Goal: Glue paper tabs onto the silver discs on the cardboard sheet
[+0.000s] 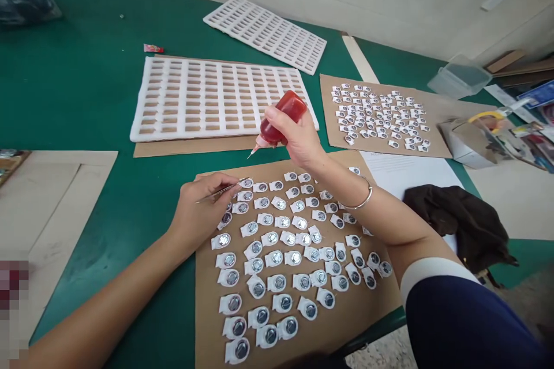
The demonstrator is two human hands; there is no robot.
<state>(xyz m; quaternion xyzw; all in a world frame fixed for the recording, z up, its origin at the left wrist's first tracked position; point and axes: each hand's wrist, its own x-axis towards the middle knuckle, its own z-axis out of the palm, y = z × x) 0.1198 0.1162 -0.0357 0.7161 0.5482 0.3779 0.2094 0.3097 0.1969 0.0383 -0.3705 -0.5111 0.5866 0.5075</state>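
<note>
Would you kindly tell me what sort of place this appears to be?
Probably a small assembly workshop: the green worktable bears a cardboard sheet of many small metallic pieces and a white slotted tray; the right hand holds a red needle-tipped bottle.

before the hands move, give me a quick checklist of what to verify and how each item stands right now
1. Red bottle secure in the right hand: ok, gripped and tilted, nozzle downward.
2. Thin metal tool held in the left hand: ok.
3. Tool's far end touching a white piece: cannot tell, they overlap in view.
4. Pieces on the near cardboard all spaced apart: not ok, some touch or overlap.
5. Enough liquid in the bottle: cannot tell, level unclear.
</note>
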